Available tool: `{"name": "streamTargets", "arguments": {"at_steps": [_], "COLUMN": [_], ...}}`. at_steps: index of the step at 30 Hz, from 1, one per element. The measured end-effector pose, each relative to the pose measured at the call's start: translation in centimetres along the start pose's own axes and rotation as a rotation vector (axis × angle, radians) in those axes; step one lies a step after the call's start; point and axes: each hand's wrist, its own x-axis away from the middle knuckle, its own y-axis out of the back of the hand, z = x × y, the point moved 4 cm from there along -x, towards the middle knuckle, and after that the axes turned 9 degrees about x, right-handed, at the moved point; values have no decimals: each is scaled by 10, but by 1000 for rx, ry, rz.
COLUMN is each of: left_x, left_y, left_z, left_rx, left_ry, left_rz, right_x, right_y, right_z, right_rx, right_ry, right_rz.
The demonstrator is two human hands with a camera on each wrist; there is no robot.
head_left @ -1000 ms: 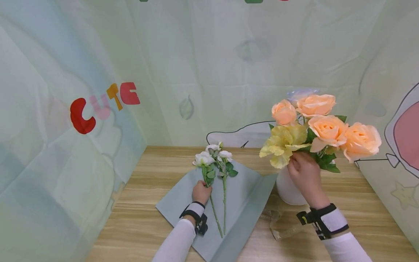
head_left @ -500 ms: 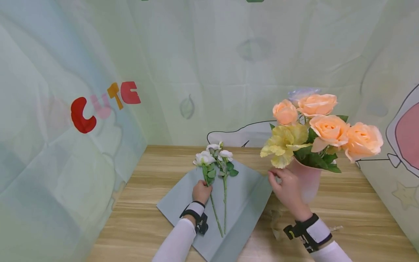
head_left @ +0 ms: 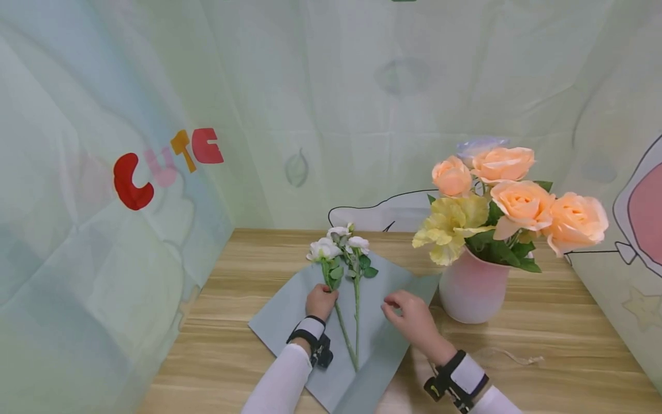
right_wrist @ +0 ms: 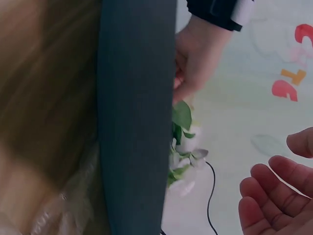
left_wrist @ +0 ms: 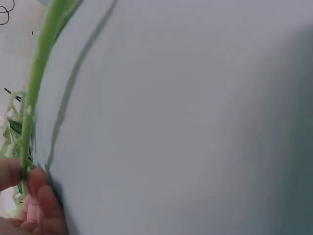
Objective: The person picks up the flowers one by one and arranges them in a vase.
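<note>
Since the earlier frame, we see in the head view that the right hand (head_left: 414,323) has left the vase (head_left: 473,293) and come over the right part of the blue-grey paper (head_left: 287,322), and that the lower end of the left stem (head_left: 345,332) has swung across to meet that of the right stem (head_left: 357,322). Our left hand (head_left: 322,302) pinches the left stem just below its leaves. Both stems run lengthwise from the white blooms (head_left: 324,249), at the paper's far corner, toward its near corner, forming a narrow V that closes at the bottom. We judge that the coming move turns on that gap: the right stem lies just right of our left fingertips, between the two hands, with the left hand nearer and the right hand apart from it.

From the left wrist we see thumb and fingertips closed round the green stem, beside a broad stretch of paper; the blooms are too cut off to judge.

From the right wrist we see our right fingers loosely bent, thumb apart, holding nothing. Past the paper's dark edge we make out the left hand and some leaves; clear film (right_wrist: 80,208) lies on the table (right_wrist: 44,107).
</note>
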Motion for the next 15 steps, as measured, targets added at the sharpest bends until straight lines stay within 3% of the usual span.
{"name": "streamTargets", "arguments": {"at_steps": [9,15], "left_x": [4,5], "left_y": [0,2], "left_z": [-4,-5], "left_rx": [44,66], "left_ry": [27,28], "left_rz": [39,33], "right_x": [10,15], "right_y": [-24,-36], "right_z": [5,6], "right_rx": [13,-7], "right_ry": [-52,-45], "right_rz": [182,277]}}
